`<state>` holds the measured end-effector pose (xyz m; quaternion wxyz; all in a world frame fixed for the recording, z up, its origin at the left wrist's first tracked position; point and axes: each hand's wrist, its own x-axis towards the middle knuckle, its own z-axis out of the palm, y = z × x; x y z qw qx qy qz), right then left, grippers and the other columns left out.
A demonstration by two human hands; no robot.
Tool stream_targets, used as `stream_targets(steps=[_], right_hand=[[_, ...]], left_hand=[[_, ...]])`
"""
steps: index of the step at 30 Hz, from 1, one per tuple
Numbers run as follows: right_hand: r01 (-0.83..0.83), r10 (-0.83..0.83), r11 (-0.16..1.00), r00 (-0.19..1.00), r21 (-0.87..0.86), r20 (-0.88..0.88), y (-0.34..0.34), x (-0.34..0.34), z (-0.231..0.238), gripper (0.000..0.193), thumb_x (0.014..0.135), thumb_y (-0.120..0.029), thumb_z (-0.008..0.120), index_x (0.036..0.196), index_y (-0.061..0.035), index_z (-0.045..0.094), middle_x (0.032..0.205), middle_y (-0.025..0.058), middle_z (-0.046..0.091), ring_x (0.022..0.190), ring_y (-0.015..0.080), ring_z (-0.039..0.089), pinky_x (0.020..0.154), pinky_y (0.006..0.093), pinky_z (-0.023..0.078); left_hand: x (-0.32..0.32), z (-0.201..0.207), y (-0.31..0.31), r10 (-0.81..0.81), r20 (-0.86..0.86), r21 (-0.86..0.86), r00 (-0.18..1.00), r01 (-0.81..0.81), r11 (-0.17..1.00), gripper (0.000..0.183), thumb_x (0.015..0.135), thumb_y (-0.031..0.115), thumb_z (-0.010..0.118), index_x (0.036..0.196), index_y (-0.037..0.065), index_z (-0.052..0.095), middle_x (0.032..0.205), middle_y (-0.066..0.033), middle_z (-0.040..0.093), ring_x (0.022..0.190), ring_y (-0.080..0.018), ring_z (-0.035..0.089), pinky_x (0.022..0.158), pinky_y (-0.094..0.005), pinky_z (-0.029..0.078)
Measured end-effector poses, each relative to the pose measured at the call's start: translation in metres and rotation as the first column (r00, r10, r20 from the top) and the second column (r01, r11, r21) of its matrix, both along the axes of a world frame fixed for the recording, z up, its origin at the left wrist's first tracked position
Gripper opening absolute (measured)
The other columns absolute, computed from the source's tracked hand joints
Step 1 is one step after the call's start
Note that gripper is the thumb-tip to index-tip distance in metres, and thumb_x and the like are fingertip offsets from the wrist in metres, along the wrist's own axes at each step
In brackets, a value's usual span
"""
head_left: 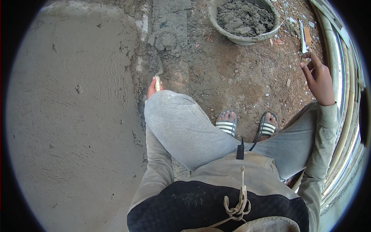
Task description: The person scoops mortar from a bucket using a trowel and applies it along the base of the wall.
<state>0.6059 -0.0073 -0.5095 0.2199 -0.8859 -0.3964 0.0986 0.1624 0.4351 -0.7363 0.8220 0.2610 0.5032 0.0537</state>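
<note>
My left hand (151, 89) is closed around the pale handle of a trowel (157, 83), just past my left knee. The trowel's thin curved metal part reaches away over the edge of the wet mortar strip (169, 33), where its blade is hard to make out against the grey. To the left lies a broad grey plastered surface (73, 127) with small pits and streaks. Out over the right knee, my right hand (321, 83) is empty, its fingers loosely bent and apart.
A round basin (247, 40) heaped with mortar (245, 17) stands on the dirt ground (235, 73) ahead. Scraps and a white strip (302, 36) lie beyond it. Long poles (348, 96) run along the right side. My sandalled feet (227, 123) rest between.
</note>
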Motion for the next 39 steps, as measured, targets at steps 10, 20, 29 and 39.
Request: stream_targets(steps=[10, 20, 29, 39], right_hand=[[0.004, -0.004, 0.998, 1.000, -0.064, 0.007, 0.000, 0.000, -0.008, 0.024, 0.091, -0.021, 0.064, 0.110, -0.0068, 0.058, 0.060, 0.0102, 0.056, 0.047, 0.0226, 0.053, 0.051, 0.0366, 0.039], [0.030, -0.025, 0.997, 0.998, -0.076, 0.062, -0.011, 0.005, 0.006, 0.024, 0.091, -0.020, 0.064, 0.109, -0.0060, 0.057, 0.059, 0.0114, 0.057, 0.049, 0.0271, 0.055, 0.050, 0.0390, 0.040], [0.134, -0.111, 0.979, 0.983, -0.154, 0.149, -0.034, -0.013, 0.010, 0.027, 0.084, -0.025, 0.068, 0.101, -0.0072, 0.056, 0.065, 0.0118, 0.064, 0.067, 0.0335, 0.065, 0.060, 0.0453, 0.050], [0.103, -0.086, 0.985, 0.989, -0.138, 0.123, -0.028, -0.018, 0.019, 0.026, 0.085, -0.026, 0.068, 0.101, -0.0093, 0.057, 0.065, 0.0102, 0.065, 0.065, 0.0330, 0.065, 0.060, 0.0455, 0.049]], left_hand=[[0.036, -0.044, -0.072, -0.241, -0.635, 0.299, 0.734, 0.521, 0.799, 0.045, 0.091, 0.052, 0.056, 0.092, 0.006, 0.061, 0.063, -0.0049, 0.059, 0.048, -0.0169, 0.054, 0.046, -0.0331, 0.046], [0.136, -0.037, -0.001, 0.018, -0.536, 0.433, 0.844, 0.256, 0.864, 0.045, 0.092, 0.045, 0.058, 0.085, 0.001, 0.060, 0.066, -0.0087, 0.060, 0.047, -0.0179, 0.055, 0.042, -0.0347, 0.044], [0.150, -0.074, 0.026, 0.247, -0.406, 0.428, 0.880, -0.056, 0.902, 0.040, 0.093, 0.039, 0.060, 0.093, -0.001, 0.056, 0.064, -0.0108, 0.054, 0.045, -0.0218, 0.049, 0.038, -0.0382, 0.038], [0.135, -0.083, 0.011, 0.236, -0.344, 0.579, 0.909, 0.008, 0.815, 0.044, 0.092, 0.042, 0.060, 0.078, 0.000, 0.056, 0.061, -0.0089, 0.055, 0.041, -0.0208, 0.051, 0.037, -0.0363, 0.039]])
